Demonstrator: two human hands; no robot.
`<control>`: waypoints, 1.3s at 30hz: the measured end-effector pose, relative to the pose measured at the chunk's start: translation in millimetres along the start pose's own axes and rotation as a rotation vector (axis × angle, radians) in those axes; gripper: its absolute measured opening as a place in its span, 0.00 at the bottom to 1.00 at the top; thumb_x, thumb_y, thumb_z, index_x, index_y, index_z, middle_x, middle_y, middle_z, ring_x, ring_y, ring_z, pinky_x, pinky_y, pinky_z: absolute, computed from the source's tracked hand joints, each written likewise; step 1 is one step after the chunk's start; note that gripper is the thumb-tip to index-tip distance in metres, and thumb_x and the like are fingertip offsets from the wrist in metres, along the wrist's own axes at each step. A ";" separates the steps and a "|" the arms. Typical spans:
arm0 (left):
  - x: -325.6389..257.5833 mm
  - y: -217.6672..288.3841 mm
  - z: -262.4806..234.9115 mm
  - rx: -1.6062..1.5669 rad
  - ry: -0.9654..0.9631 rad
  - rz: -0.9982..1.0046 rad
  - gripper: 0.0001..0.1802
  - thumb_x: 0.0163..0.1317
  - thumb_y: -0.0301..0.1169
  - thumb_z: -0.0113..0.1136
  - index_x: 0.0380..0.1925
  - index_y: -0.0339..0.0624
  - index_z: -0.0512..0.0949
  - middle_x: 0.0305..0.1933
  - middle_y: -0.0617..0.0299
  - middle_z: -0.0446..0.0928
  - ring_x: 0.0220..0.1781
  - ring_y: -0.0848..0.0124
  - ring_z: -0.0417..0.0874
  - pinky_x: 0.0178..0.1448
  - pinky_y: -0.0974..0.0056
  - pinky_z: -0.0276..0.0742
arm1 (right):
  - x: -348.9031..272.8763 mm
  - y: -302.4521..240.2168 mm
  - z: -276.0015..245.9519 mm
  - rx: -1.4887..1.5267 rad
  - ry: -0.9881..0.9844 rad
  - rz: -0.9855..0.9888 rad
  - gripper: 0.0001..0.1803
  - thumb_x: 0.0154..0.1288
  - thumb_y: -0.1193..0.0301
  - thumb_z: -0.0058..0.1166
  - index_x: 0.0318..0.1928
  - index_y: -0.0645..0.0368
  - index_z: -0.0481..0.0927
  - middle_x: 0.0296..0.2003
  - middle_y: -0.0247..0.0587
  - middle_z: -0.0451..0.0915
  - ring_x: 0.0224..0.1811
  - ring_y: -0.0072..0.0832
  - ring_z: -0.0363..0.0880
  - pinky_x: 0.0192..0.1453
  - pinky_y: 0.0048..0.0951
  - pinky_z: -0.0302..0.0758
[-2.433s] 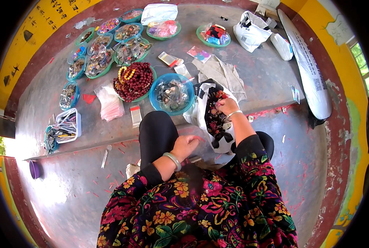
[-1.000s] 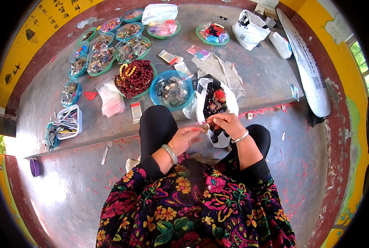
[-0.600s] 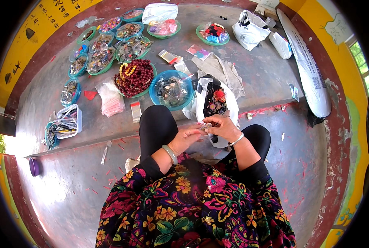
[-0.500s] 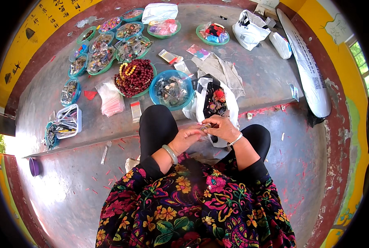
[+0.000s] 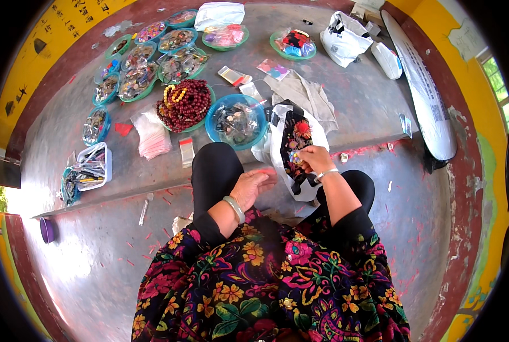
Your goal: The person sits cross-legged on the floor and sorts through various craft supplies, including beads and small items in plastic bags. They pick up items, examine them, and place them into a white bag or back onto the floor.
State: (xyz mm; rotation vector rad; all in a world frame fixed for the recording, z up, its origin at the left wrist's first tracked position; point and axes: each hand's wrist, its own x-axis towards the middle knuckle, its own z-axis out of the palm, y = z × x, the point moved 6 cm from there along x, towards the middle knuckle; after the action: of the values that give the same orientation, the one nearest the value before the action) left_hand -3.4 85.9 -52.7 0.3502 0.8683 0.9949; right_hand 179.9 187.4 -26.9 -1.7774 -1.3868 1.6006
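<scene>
My right hand [image 5: 313,158] pinches a small, shiny, multicoloured piece [image 5: 294,158], perhaps in clear wrapping; its exact kind is too small to tell. It is over the mouth of a white plastic bag [image 5: 320,134], which stands between my knees and the ledge. Inside the bag lies dark cloth-like stuff with a red flower shape [image 5: 303,130]. My left hand [image 5: 251,189] is held above my lap beside the bag, fingers stretched out and a little blurred, with nothing seen in it. A blue basket [image 5: 210,126] of small plastic-wrapped pieces sits just left of the bag.
On the raised ledge, a bowl of dark red bead strings [image 5: 185,106], several baskets of wrapped trinkets, a stack of clear bags [image 5: 151,134] and a white tray of pens or tools [image 5: 108,165] spread leftward. Grey cloth [image 5: 308,100] and a white bag [image 5: 345,43] lie farther right.
My hands were together over my lap at the small piece. Now the right hand has carried it up and right to the bag, and the left has let go and drawn back left.
</scene>
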 end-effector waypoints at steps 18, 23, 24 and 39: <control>4.1 -2.4 -3.7 0.110 -0.017 0.018 0.11 0.60 0.26 0.51 0.39 0.31 0.76 0.40 0.55 0.78 0.43 0.68 0.79 0.51 0.67 0.74 | 89.0 60.6 27.8 -0.877 0.265 -0.188 0.08 0.50 0.61 0.55 0.28 0.46 0.84 0.34 0.36 0.82 0.40 0.34 0.79 0.54 0.43 0.64; 3.6 -3.1 -5.3 0.141 0.004 0.009 0.10 0.60 0.27 0.50 0.38 0.33 0.77 0.40 0.56 0.78 0.43 0.69 0.79 0.51 0.67 0.73 | 86.5 84.5 41.3 -1.114 0.275 -0.168 0.11 0.51 0.63 0.54 0.34 0.49 0.83 0.38 0.43 0.80 0.45 0.38 0.76 0.66 0.46 0.49; 3.7 -3.0 -5.4 0.145 -0.001 0.010 0.10 0.60 0.27 0.50 0.38 0.34 0.77 0.40 0.56 0.78 0.43 0.69 0.79 0.51 0.67 0.73 | 82.2 80.8 39.8 -1.147 0.330 -0.194 0.11 0.51 0.63 0.54 0.35 0.50 0.83 0.39 0.44 0.80 0.47 0.38 0.75 0.66 0.47 0.48; -0.7 1.2 -1.0 0.123 -0.051 0.029 0.11 0.61 0.28 0.50 0.39 0.33 0.76 0.41 0.56 0.78 0.44 0.69 0.79 0.50 0.68 0.73 | 81.0 42.8 -9.9 0.298 0.085 0.064 0.11 0.56 0.69 0.57 0.40 0.55 0.80 0.34 0.29 0.79 0.36 0.20 0.76 0.37 0.26 0.71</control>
State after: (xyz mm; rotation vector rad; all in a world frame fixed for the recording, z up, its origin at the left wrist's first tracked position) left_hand -5.1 85.8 -52.2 0.4922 0.8816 0.9579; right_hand 195.6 239.3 -101.4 -1.7028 -1.0031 1.6451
